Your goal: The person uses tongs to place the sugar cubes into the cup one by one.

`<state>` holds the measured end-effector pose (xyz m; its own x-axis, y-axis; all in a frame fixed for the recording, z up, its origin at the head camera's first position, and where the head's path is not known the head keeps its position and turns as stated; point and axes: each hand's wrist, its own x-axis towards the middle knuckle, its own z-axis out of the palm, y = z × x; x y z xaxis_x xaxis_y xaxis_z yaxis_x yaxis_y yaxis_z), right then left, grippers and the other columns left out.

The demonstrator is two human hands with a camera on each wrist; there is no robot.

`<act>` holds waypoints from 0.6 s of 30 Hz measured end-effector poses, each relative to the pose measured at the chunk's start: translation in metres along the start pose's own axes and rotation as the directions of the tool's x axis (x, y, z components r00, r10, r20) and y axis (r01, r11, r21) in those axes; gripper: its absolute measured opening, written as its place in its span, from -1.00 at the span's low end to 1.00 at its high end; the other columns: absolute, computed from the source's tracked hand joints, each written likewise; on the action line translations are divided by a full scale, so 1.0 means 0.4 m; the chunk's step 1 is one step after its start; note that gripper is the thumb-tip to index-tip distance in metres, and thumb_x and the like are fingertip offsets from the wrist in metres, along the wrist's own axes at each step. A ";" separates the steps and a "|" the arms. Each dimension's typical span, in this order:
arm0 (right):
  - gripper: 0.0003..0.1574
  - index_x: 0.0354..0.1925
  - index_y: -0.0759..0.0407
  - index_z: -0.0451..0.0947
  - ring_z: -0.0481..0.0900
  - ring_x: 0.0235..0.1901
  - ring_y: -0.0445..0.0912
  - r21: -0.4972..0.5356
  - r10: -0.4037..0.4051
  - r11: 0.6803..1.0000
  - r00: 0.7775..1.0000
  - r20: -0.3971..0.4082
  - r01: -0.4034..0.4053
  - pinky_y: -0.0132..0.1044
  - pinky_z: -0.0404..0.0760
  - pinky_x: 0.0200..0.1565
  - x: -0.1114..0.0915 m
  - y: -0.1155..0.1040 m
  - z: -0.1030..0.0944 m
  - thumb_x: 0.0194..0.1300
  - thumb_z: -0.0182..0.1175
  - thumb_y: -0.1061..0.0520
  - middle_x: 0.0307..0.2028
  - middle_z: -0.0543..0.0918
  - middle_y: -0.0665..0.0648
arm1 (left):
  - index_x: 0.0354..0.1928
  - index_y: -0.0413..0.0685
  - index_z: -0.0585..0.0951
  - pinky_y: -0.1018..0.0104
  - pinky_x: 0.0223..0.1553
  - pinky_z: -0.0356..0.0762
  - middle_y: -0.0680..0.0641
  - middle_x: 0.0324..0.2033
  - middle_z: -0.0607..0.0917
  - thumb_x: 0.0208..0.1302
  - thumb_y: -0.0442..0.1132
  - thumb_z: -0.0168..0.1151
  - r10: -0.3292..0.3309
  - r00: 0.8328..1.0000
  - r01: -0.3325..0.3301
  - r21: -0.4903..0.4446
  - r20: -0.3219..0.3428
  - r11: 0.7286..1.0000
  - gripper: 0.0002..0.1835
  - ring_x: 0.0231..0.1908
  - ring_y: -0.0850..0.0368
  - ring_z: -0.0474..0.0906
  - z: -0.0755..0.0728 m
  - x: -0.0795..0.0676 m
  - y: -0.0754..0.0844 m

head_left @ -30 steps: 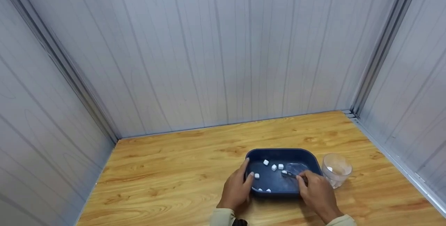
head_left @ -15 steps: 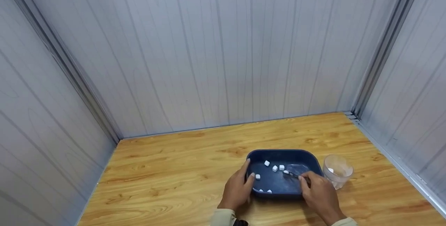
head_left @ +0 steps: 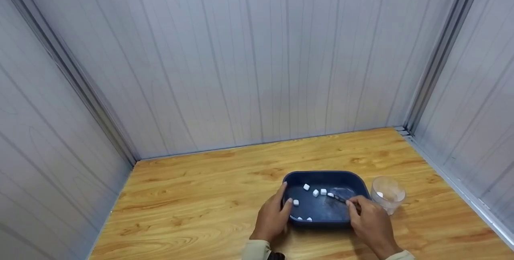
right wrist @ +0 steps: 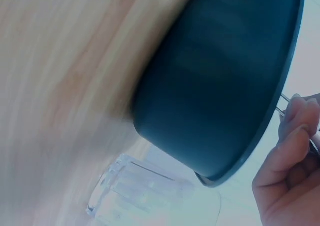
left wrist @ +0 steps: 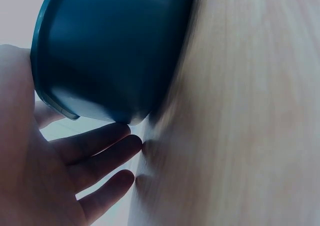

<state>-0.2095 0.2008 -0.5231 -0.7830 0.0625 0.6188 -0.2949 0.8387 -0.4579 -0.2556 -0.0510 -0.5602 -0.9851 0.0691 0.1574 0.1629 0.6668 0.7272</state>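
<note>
In the head view a dark blue rectangular basin [head_left: 321, 224] stands on the wooden table, several small white cubes [head_left: 296, 202] lying on its floor. My left hand [head_left: 271, 216] holds its left side, thumb over the rim and fingers along the outer wall. With thumb and forefinger my right hand [head_left: 370, 222] pinches metal tweezers [head_left: 339, 198] over the right half. A white cube [head_left: 330, 195] is at the tweezer tips; whether they clamp it is too small to tell. The right wrist view shows the tweezers' two thin arms [right wrist: 280, 111] above the rim.
A clear plastic cup [head_left: 388, 202] stands close by the basin's right side, with a white cube [head_left: 380, 194] inside. Pale panel walls [head_left: 249, 59] bound the wooden tabletop [head_left: 192, 200] at the back and both sides.
The tweezer tips and the cube at them have shifted slightly right and away from me inside the basin. My left hand and the basin keep their place.
</note>
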 end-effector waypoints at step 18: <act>-0.95 -0.48 0.06 0.60 0.45 -0.59 -0.24 -0.006 -0.001 1.000 0.999 -0.034 0.001 -0.22 0.44 -0.52 0.001 0.010 -0.020 0.05 0.32 0.17 -0.61 0.53 -0.13 | 0.37 0.41 0.19 0.11 0.10 0.34 0.06 0.12 0.50 0.33 0.08 -0.01 0.024 1.000 -0.024 0.004 -0.001 1.000 -0.43 -0.03 0.22 0.44 -0.005 -0.002 -0.005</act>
<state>-0.2067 0.2087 -0.5194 -0.7638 0.0799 0.6405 -0.2923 0.8420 -0.4535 -0.2550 -0.0538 -0.5603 -0.9809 0.0842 0.1754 0.1862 0.6676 0.7208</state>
